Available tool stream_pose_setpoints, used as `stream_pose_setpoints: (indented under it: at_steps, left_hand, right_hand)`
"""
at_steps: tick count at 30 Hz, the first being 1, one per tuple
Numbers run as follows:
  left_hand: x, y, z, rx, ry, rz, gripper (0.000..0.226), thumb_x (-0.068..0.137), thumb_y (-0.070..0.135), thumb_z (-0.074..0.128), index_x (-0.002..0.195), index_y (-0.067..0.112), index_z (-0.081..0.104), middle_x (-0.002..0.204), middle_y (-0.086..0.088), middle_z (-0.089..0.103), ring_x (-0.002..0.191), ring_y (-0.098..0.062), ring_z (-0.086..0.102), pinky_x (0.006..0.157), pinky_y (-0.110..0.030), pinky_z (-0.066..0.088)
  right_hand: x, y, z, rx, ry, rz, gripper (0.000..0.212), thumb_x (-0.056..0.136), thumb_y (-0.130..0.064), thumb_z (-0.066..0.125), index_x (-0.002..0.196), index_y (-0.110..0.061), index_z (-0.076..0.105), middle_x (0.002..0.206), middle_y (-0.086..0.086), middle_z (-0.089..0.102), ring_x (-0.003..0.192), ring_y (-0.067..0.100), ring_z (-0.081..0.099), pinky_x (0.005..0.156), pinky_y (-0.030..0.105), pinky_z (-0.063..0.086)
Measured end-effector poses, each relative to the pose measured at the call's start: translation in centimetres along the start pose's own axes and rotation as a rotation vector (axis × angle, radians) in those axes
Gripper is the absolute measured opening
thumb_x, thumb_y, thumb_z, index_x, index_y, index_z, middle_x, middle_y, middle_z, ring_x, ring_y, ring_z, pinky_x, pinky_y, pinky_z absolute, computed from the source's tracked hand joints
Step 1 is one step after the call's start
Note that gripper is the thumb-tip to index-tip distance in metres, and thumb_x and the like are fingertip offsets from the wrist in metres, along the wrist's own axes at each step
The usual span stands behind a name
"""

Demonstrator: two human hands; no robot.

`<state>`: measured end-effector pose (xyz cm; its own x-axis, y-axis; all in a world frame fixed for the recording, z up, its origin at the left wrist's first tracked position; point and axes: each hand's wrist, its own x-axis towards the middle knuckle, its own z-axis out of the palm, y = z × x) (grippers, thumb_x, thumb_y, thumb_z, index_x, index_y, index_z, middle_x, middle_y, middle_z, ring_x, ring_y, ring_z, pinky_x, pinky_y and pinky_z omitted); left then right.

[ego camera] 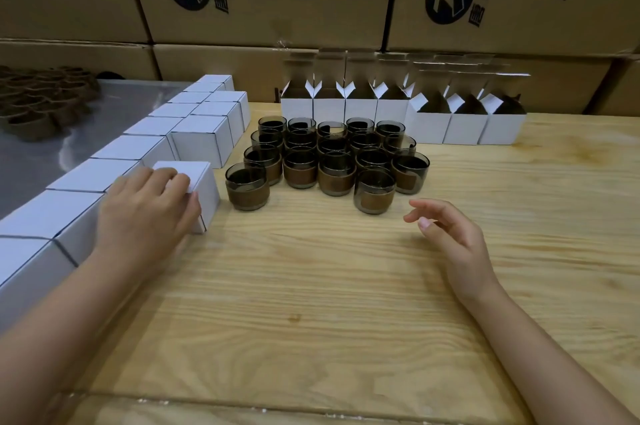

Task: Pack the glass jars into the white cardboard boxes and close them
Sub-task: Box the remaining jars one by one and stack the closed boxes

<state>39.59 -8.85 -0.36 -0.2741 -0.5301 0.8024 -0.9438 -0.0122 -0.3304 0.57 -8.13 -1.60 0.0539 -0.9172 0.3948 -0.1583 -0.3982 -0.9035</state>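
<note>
Wooden table: nearest the camera; a bare stretch of it is seen between the two forearms, and everything else is set farther back on it.
Brown cartons: stacked as a wall behind the table.
Closed white boxes: lined up edge to edge along the left side, with a second, shorter row inside it.
Open white boxes: ranged along the back, flaps upright; dark shapes are seen in some, but whether these are jars cannot be told.
Glass jars: gathered in a tight cluster at mid-table, many touching, none yet boxed.
Left hand: laid over a closed box at the near end of the inner row, fingers curled over its top and thumb pressed to its near face, so the box is held.
Right hand: held above the table with fingers loosely spread, nothing in it, near the front jar.
Step judged: a finished box is being seated in line, and the next jar is about to be taken.
Risk, box: the left front jar stands just beside the held box and could be knocked if the box is slid rightward.
Risk, jars: neighbours could be toppled or chipped if one is lifted carelessly from the crowded cluster.
Risk, flaps: an open box could be tipped if a jar is caught on an upright flap.
</note>
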Motion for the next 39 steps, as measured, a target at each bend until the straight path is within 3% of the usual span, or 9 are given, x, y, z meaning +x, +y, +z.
stream_pose_setpoints:
  at_steps: [11,18,23,26,29,32,34,37,39]
  left_hand:
    - [3.3,-0.7,4.3,-0.159,-0.291,-0.211,0.03,0.093,0.018,0.042,0.097,-0.004,0.062,0.099,-0.022,0.059,0.095,-0.042,0.058,0.047,-0.045,0.041]
    - [4.9,-0.9,6.3,-0.256,-0.5,-0.411,0.042,0.086,0.002,0.047,0.127,0.011,0.047,0.134,-0.008,0.052,0.119,-0.03,0.048,0.078,-0.046,0.044]
    - [6.7,-1.2,7.5,-0.234,-0.763,-0.409,0.071,0.087,0.0,0.043,0.151,0.022,0.021,0.16,0.004,0.017,0.145,-0.018,0.022,0.105,-0.046,0.036]
    - [7.6,-0.8,7.4,-0.226,-0.859,-0.399,0.074,0.087,-0.001,0.042,0.153,0.021,0.016,0.162,0.005,0.007,0.147,-0.016,0.014,0.109,-0.046,0.034]
    - [8.8,0.2,6.3,-0.28,-0.773,-0.45,0.067,0.089,0.001,0.044,0.151,0.012,0.021,0.161,-0.005,0.014,0.143,-0.029,0.025,0.106,-0.049,0.033]
    - [9.8,3.3,4.0,-0.401,-0.312,-0.505,0.048,0.089,0.004,0.048,0.137,0.0,0.044,0.136,-0.022,0.049,0.119,-0.041,0.046,0.095,-0.049,0.035]
    - [10.4,7.5,1.5,-0.594,-0.103,-0.479,0.03,0.089,0.011,0.049,0.117,0.005,0.058,0.109,-0.014,0.063,0.099,-0.035,0.055,0.079,-0.039,0.04]
    - [9.3,14.8,-1.8,-0.771,-0.095,-0.268,0.009,0.086,0.012,0.058,0.093,0.015,0.063,0.079,0.004,0.063,0.068,-0.014,0.054,0.059,-0.025,0.035]
    - [7.6,18.0,-2.2,-0.811,-0.245,-0.23,0.006,0.088,0.014,0.06,0.091,0.018,0.063,0.071,0.011,0.057,0.061,-0.008,0.049,0.051,-0.023,0.036]
  right_hand:
    - [0.3,0.3,0.1,-0.076,-0.011,0.023,0.03,0.08,-0.027,0.056,0.109,-0.022,0.063,0.094,-0.001,0.069,0.099,0.01,0.061,0.095,0.036,0.043]
    - [0.5,0.6,0.1,-0.093,-0.025,0.025,0.034,0.08,-0.029,0.057,0.113,-0.023,0.061,0.096,-0.003,0.069,0.102,0.009,0.06,0.095,0.027,0.04]
    - [0.8,1.0,0.1,-0.093,-0.027,0.037,0.033,0.078,-0.029,0.058,0.111,-0.024,0.062,0.096,-0.003,0.068,0.104,0.012,0.059,0.087,0.014,0.041]
    - [0.8,1.2,0.1,-0.088,-0.032,0.063,0.032,0.078,-0.032,0.058,0.11,-0.027,0.062,0.097,-0.006,0.068,0.106,0.012,0.058,0.089,0.021,0.041]
    - [0.8,1.3,0.2,-0.099,-0.042,0.085,0.03,0.078,-0.034,0.059,0.108,-0.031,0.063,0.097,-0.009,0.067,0.106,0.014,0.057,0.091,0.03,0.043]
    - [0.8,1.3,0.2,-0.105,-0.036,0.097,0.025,0.08,-0.032,0.062,0.105,-0.034,0.063,0.097,-0.008,0.067,0.101,0.015,0.059,0.09,0.029,0.044]
    - [0.9,1.4,0.3,-0.108,-0.023,0.114,0.02,0.087,-0.022,0.065,0.104,-0.033,0.063,0.095,-0.007,0.067,0.097,0.016,0.06,0.088,0.03,0.045]
    - [0.9,1.6,0.3,-0.134,0.006,0.164,0.021,0.089,-0.014,0.062,0.102,-0.031,0.064,0.094,-0.007,0.067,0.092,0.011,0.061,0.084,0.024,0.045]
    - [0.9,1.8,0.3,-0.142,0.023,0.182,0.019,0.09,-0.013,0.062,0.1,-0.029,0.065,0.095,-0.007,0.068,0.093,0.006,0.062,0.083,0.018,0.044]
